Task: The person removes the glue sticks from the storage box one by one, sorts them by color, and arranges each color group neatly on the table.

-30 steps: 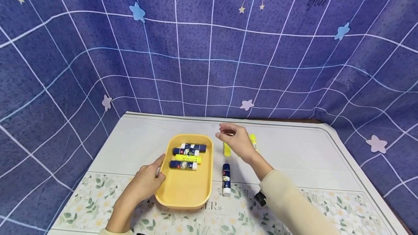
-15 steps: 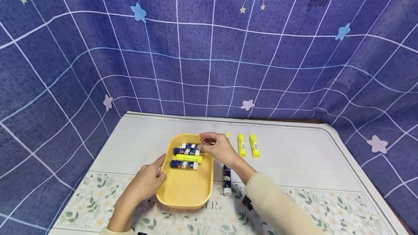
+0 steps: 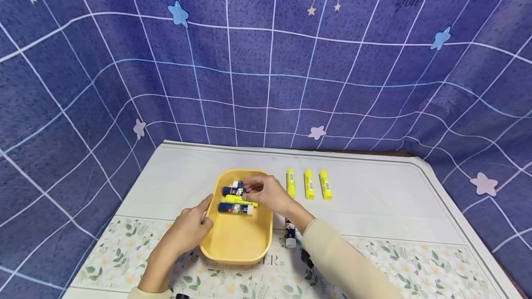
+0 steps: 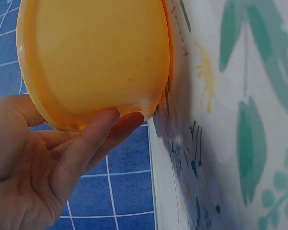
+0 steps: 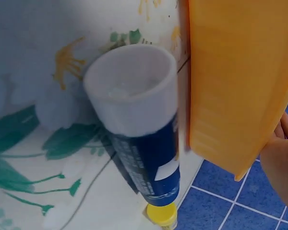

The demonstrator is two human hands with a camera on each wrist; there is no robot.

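A blue grid-patterned curtain [image 3: 266, 59] hangs behind the white table [image 3: 374, 202], whose near part carries a floral print. On the table sits a yellow tray [image 3: 237, 246], its long axis running away from the person. The left hand [image 3: 191, 225] grips the tray's left rim. The right hand [image 3: 272, 193] reaches into the tray, fingers partly curled over the far sticks' right ends; whether it pinches any cannot be told. The sticks are split evenly, 4 in the tray and 4 on the table, so the work looks about half through. Of the thicker blue sticks, 3 lie crosswise in the tray: the farthest [image 3: 238, 183] has its white end left, the middle [image 3: 232, 191] and nearest [image 3: 235, 208] their navy ends left. The lone blue stick [image 3: 290, 233], right of the tray, points away, white end toward the person. A slim yellow stick [image 3: 234, 200] lies crosswise in the tray, between 2 blue sticks; 3 more yellow sticks [image 3: 309, 184] lie side by side on the table, lengthwise away.
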